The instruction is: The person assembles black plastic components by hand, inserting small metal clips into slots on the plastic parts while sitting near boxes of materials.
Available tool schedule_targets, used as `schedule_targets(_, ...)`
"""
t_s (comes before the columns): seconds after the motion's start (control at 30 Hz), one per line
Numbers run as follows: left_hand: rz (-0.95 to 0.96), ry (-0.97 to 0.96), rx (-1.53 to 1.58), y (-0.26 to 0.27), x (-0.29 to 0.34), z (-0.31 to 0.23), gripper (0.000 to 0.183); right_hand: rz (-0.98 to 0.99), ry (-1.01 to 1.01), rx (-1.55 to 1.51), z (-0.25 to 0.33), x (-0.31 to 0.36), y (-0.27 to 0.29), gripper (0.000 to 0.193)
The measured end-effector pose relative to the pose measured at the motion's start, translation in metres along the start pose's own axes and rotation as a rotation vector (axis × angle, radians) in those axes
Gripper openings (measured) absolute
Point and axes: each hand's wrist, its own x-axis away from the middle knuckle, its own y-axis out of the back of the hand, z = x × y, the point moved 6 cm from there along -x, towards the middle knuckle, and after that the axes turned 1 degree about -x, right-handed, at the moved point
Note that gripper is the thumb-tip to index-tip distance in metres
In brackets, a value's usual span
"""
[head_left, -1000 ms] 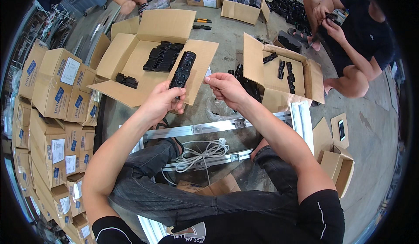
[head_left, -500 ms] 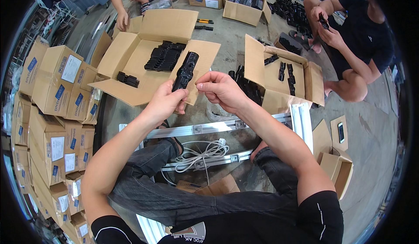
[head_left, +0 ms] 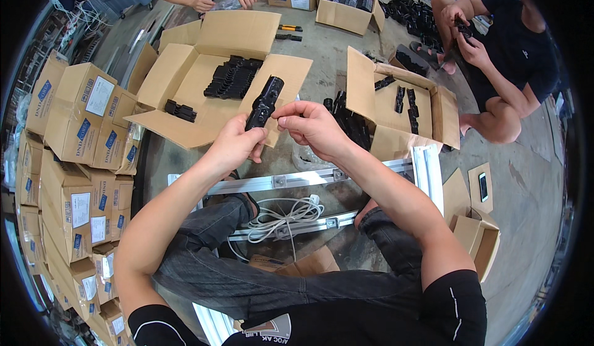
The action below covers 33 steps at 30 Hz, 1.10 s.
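Note:
My left hand (head_left: 236, 140) grips the lower end of a long black part (head_left: 265, 103), moulded and glossy, which stands tilted up from my fingers. Beside it my right hand (head_left: 312, 128) is closed in a pinch, thumb against index finger, with the fingertips close to the part's right side. Whatever the pinch holds is too small to make out. Behind the part lies an open cardboard box (head_left: 162, 77) with rows of similar black parts (head_left: 233, 77) and a smaller group (head_left: 180, 110) near its left side.
Another open carton (head_left: 391, 118) with a few black parts stands to the right. An aluminium frame (head_left: 260, 184) crosses before my legs, with a coiled white cable (head_left: 286, 215) within it. Stacked cartons (head_left: 80, 114) line the left. Co-workers sit at far left and right (head_left: 513, 55).
My right fingertips have come slightly nearer the black part, which has turned a little to the right. At the far left, a co-worker's hands have moved right and now hold something dark.

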Motion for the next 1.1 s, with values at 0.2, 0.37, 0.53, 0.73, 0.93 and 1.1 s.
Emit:
schedule_targets(0.2,-0.022,-0.071,-0.044,-0.001,0.0,0.001,0.023,0.0,0.07,-0.031,0.002,0.003,-0.008,0.015)
schedule_targets(0.37,-0.103,-0.112,-0.099,-0.002,0.001,-0.001,0.025,-0.037,0.129,0.053,0.002,0.002,-0.009,0.017)
schedule_targets(0.53,-0.175,-0.137,-0.203,-0.004,0.005,-0.006,0.027,-0.065,0.243,0.141,0.005,0.0,-0.011,0.018)
schedule_targets(0.73,-0.245,-0.196,-0.346,-0.008,0.009,-0.012,0.031,-0.117,0.397,0.267,0.011,0.001,-0.016,0.016)
schedule_targets(0.93,-0.307,-0.295,-0.498,-0.007,0.008,-0.013,0.035,-0.169,0.448,0.453,0.018,0.006,-0.019,0.019)
schedule_targets(1.1,-0.344,-0.314,-0.481,-0.006,0.009,-0.014,0.033,-0.202,0.435,0.555,0.016,0.009,-0.02,0.019)
